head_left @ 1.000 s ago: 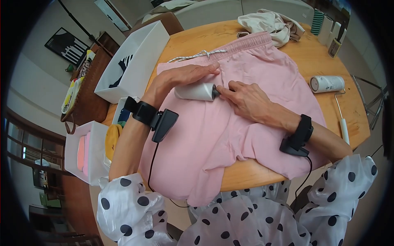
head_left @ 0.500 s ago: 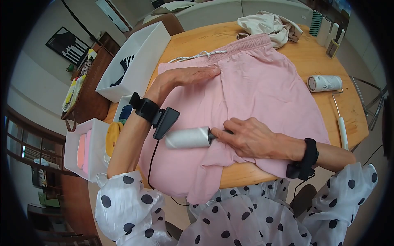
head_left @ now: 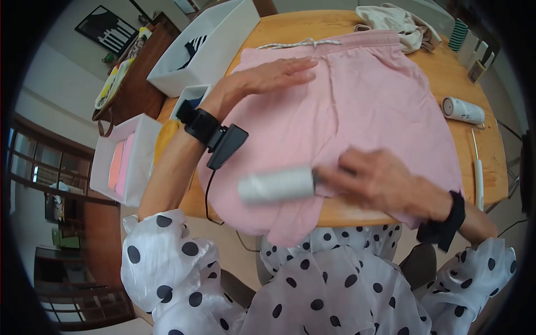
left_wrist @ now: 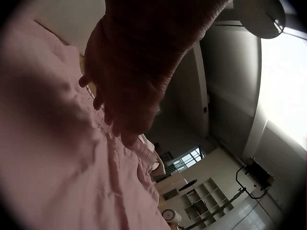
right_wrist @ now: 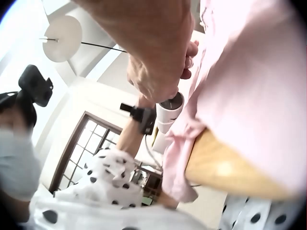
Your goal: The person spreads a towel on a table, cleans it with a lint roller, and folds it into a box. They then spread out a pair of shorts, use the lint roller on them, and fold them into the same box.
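Pink drawstring shorts (head_left: 385, 95) lie spread over the wooden table, one leg hanging past the near edge. My right hand (head_left: 374, 178), blurred, grips the short dark handle of a lint roller (head_left: 276, 185). Its white sticky roll points left over the lower part of the shorts. In the right wrist view the roll's end (right_wrist: 169, 115) shows just beyond the curled fingers. Flat near the waistband, my left hand (head_left: 273, 77) has its fingers stretched out over the cloth, and the left wrist view shows its fingertips at the fabric.
Another lint roller (head_left: 463, 110) with a thin white handle lies at the table's right. Behind is a crumpled cream cloth (head_left: 393, 28). White boxes, one long (head_left: 195, 70) and one smaller (head_left: 134, 184), hold folded clothes at left. A cable hangs from the left wrist camera (head_left: 226, 146).
My right hand has drawn the lint roller from beside the left hand down toward the near table edge. The left hand stays near the waistband; the head view has shifted.
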The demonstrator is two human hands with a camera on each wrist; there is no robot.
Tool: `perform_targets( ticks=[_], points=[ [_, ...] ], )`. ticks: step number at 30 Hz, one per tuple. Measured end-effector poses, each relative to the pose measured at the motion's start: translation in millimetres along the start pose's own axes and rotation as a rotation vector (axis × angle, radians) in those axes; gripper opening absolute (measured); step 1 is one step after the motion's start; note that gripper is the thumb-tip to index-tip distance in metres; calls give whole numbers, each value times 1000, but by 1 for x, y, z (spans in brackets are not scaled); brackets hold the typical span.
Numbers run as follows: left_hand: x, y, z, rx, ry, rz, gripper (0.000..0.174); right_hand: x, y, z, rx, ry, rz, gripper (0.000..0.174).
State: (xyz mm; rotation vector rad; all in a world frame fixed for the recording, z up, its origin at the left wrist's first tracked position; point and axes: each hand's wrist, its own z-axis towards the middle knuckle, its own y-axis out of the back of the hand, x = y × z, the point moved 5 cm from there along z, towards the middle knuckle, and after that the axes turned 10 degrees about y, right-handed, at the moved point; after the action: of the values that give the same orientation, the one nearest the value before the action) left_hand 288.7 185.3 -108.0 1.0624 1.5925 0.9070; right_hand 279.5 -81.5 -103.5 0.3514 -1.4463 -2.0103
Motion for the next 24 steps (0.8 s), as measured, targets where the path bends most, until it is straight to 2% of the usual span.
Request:
perform_targets(
  ticks=[2, 3, 6, 7, 10, 15, 18, 19, 21, 23, 24],
  points=[
    [3, 6, -21, 36, 57, -168, 70, -31, 10, 7, 18, -156, -134, 52],
    [10, 0, -24, 29, 66, -168, 70, -39, 8, 10, 18, -145, -134, 52],
    [39, -32, -21, -19, 45, 85, 68, -66, -5, 17, -54, -250, -188, 37],
    [44, -35, -20, -22, 54, 78, 68, -66, -6, 18, -48, -241, -183, 37],
    [56, -44, -13, -238, 97, 163, 63, -63, -11, 18, -70, -283, -184, 30],
    [77, -27, 26, -286, 48, 180, 62, -96, -14, 26, -101, -299, -251, 32],
    [75, -23, 34, -326, 78, 249, 59, -106, -11, 26, -82, -319, -189, 32],
    [71, -15, 27, -333, 77, 250, 59, -107, -8, 26, -81, -317, -195, 32],
    [65, 9, -5, -500, -14, 298, 55, -98, -6, 24, -85, -289, -166, 32],
    [71, 28, -59, -764, 285, -3, 48, -93, -7, 19, -88, -291, -136, 32],
    [57, 32, -89, -769, 351, 22, 45, -91, -7, 18, -84, -254, -126, 32]
  ],
)
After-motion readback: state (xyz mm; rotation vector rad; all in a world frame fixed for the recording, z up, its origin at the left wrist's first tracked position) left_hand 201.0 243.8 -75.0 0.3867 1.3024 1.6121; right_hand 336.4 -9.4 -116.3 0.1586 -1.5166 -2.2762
